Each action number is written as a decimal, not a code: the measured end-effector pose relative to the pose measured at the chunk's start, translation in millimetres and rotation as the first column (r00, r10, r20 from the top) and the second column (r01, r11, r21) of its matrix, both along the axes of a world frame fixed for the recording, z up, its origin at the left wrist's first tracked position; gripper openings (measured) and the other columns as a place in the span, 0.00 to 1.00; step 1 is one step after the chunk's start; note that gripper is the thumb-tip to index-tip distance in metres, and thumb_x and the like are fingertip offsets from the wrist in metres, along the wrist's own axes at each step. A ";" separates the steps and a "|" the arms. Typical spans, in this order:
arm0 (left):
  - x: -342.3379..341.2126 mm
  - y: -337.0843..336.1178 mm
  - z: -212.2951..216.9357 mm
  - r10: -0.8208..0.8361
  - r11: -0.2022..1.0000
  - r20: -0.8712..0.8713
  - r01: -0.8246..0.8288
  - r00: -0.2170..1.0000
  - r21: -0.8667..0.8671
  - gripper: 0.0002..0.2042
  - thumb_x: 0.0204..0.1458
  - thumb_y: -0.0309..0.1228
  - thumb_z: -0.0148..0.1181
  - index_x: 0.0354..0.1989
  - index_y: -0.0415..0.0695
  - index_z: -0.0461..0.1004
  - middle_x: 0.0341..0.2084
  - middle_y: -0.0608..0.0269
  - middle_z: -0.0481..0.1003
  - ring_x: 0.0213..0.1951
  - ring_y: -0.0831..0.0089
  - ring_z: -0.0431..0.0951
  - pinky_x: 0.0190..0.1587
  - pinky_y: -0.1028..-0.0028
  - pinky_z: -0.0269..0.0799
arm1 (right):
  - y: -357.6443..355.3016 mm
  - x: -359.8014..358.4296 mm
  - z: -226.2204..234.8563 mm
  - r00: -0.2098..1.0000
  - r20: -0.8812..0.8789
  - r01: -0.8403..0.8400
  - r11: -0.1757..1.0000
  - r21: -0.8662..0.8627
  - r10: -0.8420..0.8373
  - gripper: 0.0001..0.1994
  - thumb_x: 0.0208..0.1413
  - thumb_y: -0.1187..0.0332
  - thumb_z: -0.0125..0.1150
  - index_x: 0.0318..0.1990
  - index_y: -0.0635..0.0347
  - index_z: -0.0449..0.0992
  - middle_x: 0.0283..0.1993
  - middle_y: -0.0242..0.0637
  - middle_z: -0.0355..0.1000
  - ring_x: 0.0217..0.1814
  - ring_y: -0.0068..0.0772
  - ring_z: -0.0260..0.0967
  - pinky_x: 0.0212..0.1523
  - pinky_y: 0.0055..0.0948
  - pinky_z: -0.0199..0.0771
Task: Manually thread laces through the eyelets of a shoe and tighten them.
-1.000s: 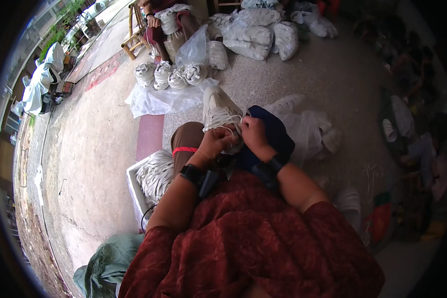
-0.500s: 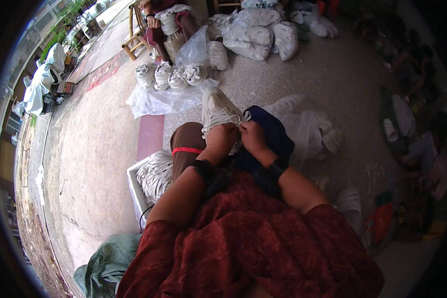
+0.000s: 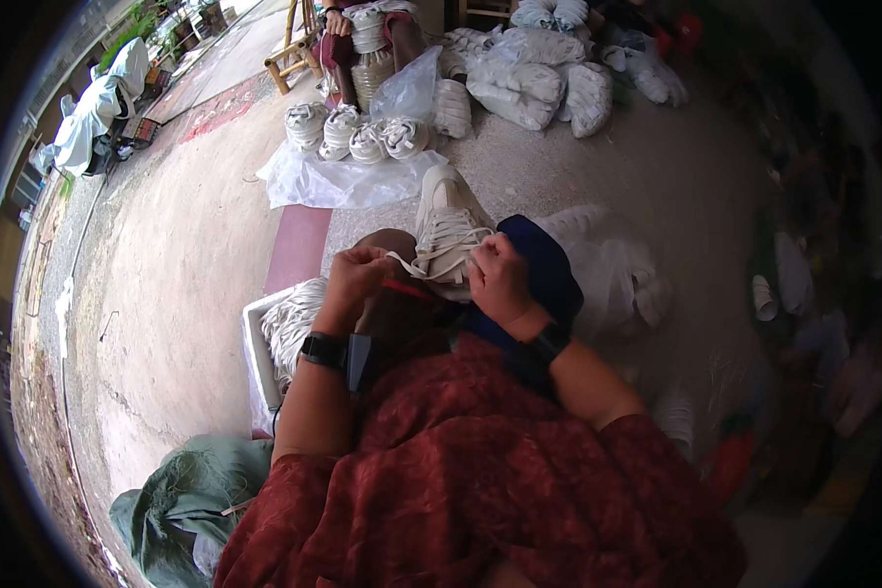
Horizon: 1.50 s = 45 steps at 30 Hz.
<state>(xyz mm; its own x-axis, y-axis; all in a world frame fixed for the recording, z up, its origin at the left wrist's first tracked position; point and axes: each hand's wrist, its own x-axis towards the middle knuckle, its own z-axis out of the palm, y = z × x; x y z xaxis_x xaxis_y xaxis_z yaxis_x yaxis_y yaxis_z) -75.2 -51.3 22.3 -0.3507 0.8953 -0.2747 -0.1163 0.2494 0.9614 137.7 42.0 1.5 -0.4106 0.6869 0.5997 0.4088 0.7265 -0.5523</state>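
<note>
A cream-white sneaker (image 3: pixel 447 220) rests on my lap, toe pointing away, with a pale shoelace (image 3: pixel 402 263) threaded across its front. My left hand (image 3: pixel 356 279), to the left of the shoe, is closed in a pinch on the lace and draws it out sideways. At the shoe's right side, my right hand (image 3: pixel 501 279) has its fingers curled together close to the opening and the laces. What those fingers grip is hidden. Under the shoe's right side lies a dark blue cloth or pad (image 3: pixel 542 257).
A white box (image 3: pixel 255 333) of loose white laces (image 3: pixel 294 328) stands left of my lap. Ahead, several bundled shoe pieces (image 3: pixel 367 143) sit on a plastic sheet (image 3: pixel 348 184). Bagged bundles (image 3: pixel 519 83) lie beyond, near a seated person (image 3: pixel 338 24). Green sacking (image 3: pixel 201 490) is at lower left.
My hands have moved apart. The left went left with the lace pulled out from the shoe; the right stays by the shoe's right side. The whole view has shifted slightly.
</note>
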 end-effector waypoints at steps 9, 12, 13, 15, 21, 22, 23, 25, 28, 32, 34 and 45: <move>-0.4 10.0 -44.7 0.207 0.887 0.566 -0.397 0.798 0.236 0.05 0.51 0.28 0.57 0.25 0.44 0.71 0.16 0.72 0.67 0.16 0.85 0.63 0.18 0.85 0.60 | 5.4 -41.7 -10.3 0.905 0.230 -0.273 0.902 -0.334 0.359 0.05 0.43 0.74 0.57 0.28 0.66 0.72 0.23 0.50 0.69 0.29 0.51 0.69 0.32 0.40 0.67; 10.9 12.2 -40.2 0.169 0.943 0.537 -0.295 0.827 0.157 0.05 0.51 0.29 0.57 0.25 0.44 0.71 0.17 0.71 0.69 0.16 0.84 0.65 0.19 0.84 0.62 | 5.9 -45.6 -21.6 0.921 0.202 -0.261 0.914 -0.311 0.332 0.09 0.42 0.72 0.59 0.34 0.64 0.72 0.24 0.48 0.70 0.30 0.51 0.70 0.33 0.40 0.68; 14.9 13.3 -35.8 0.118 0.958 0.520 -0.235 0.846 0.165 0.05 0.51 0.29 0.57 0.25 0.44 0.71 0.17 0.71 0.70 0.17 0.84 0.66 0.19 0.84 0.63 | 5.7 -46.5 -22.4 0.918 0.207 -0.267 0.912 -0.311 0.339 0.09 0.42 0.72 0.59 0.34 0.64 0.72 0.24 0.48 0.70 0.30 0.51 0.70 0.33 0.40 0.68; 15.8 12.0 -32.7 0.135 0.965 0.501 -0.228 0.855 0.128 0.06 0.50 0.29 0.58 0.24 0.43 0.71 0.19 0.69 0.72 0.18 0.84 0.69 0.19 0.84 0.64 | 1.4 -50.1 -18.7 0.948 0.247 -0.117 0.943 -0.311 0.200 0.15 0.43 0.70 0.59 0.41 0.62 0.67 0.30 0.50 0.71 0.34 0.54 0.69 0.35 0.45 0.69; -1.6 10.9 -23.0 0.440 0.846 0.473 -0.529 0.763 0.065 0.04 0.47 0.23 0.57 0.24 0.40 0.69 0.19 0.64 0.72 0.19 0.80 0.71 0.19 0.82 0.65 | -11.2 -61.1 4.3 0.874 0.435 -0.157 0.973 -0.168 0.216 0.19 0.43 0.65 0.62 0.42 0.60 0.64 0.26 0.49 0.71 0.31 0.52 0.71 0.32 0.45 0.69; -10.1 8.8 -23.9 0.474 0.839 0.340 -0.534 0.812 0.107 0.03 0.46 0.22 0.57 0.24 0.40 0.69 0.18 0.64 0.71 0.18 0.80 0.71 0.18 0.82 0.66 | -9.8 -62.6 3.1 0.873 0.435 -0.161 0.972 -0.169 0.220 0.19 0.43 0.65 0.62 0.42 0.60 0.64 0.26 0.49 0.71 0.31 0.52 0.71 0.32 0.45 0.69; -18.5 5.1 -25.9 0.502 0.833 0.201 -0.533 0.841 0.149 0.03 0.45 0.20 0.57 0.24 0.39 0.69 0.18 0.63 0.71 0.18 0.79 0.71 0.18 0.81 0.66 | -6.4 -65.5 1.1 0.887 0.428 -0.109 0.979 -0.174 0.175 0.19 0.44 0.64 0.62 0.41 0.60 0.64 0.26 0.48 0.71 0.31 0.52 0.71 0.31 0.45 0.69; -30.0 -2.2 -25.9 0.434 0.889 0.032 -0.434 0.900 0.150 0.04 0.43 0.21 0.59 0.24 0.40 0.69 0.17 0.63 0.71 0.17 0.79 0.71 0.17 0.81 0.66 | -0.4 -73.5 2.7 0.898 0.420 -0.060 0.981 -0.183 0.133 0.18 0.44 0.63 0.62 0.40 0.61 0.63 0.25 0.48 0.71 0.30 0.51 0.71 0.31 0.45 0.69; -34.1 -8.1 -17.2 -0.056 0.994 -0.042 0.052 0.998 -0.096 0.05 0.44 0.23 0.61 0.24 0.40 0.69 0.16 0.66 0.71 0.17 0.79 0.71 0.18 0.82 0.66 | 6.9 -80.7 3.7 0.884 0.463 0.016 0.983 -0.182 0.071 0.17 0.44 0.66 0.61 0.37 0.62 0.61 0.25 0.49 0.71 0.30 0.53 0.71 0.30 0.45 0.69; -14.2 -3.1 -12.0 -0.310 0.948 0.367 0.256 0.877 0.188 0.06 0.46 0.24 0.62 0.25 0.41 0.70 0.17 0.67 0.71 0.18 0.80 0.71 0.20 0.83 0.66 | 23.1 -78.6 -13.9 0.960 0.279 0.016 0.988 -0.156 0.029 0.16 0.42 0.70 0.61 0.36 0.62 0.62 0.23 0.50 0.70 0.28 0.54 0.70 0.31 0.45 0.69; -3.0 0.7 -14.2 -0.205 0.966 0.475 0.099 0.856 0.238 0.06 0.46 0.24 0.62 0.26 0.40 0.70 0.18 0.66 0.72 0.20 0.81 0.72 0.23 0.84 0.67 | 24.0 -74.6 -12.5 0.982 0.156 -0.059 0.960 -0.274 0.105 0.11 0.40 0.75 0.59 0.30 0.62 0.63 0.21 0.47 0.68 0.24 0.47 0.70 0.27 0.40 0.69; 22.6 38.5 -67.5 0.182 0.966 -0.004 -0.178 0.983 0.190 0.04 0.34 0.19 0.60 0.20 0.37 0.71 0.15 0.61 0.73 0.17 0.76 0.72 0.20 0.77 0.68 | 2.4 -46.0 -1.0 0.952 -0.055 -0.206 0.497 -0.843 0.302 0.05 0.48 0.79 0.48 0.30 0.69 0.71 0.23 0.39 0.71 0.22 0.23 0.69 0.23 0.21 0.68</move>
<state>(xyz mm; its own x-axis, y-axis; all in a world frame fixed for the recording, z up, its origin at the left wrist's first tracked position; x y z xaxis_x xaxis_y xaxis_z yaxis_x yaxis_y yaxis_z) -52.6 -12.7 -45.2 -0.5145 0.8518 -0.0987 -0.1221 0.0411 0.9917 91.7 44.4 0.5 -0.6686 0.7054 -0.2352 0.3649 0.0356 -0.9304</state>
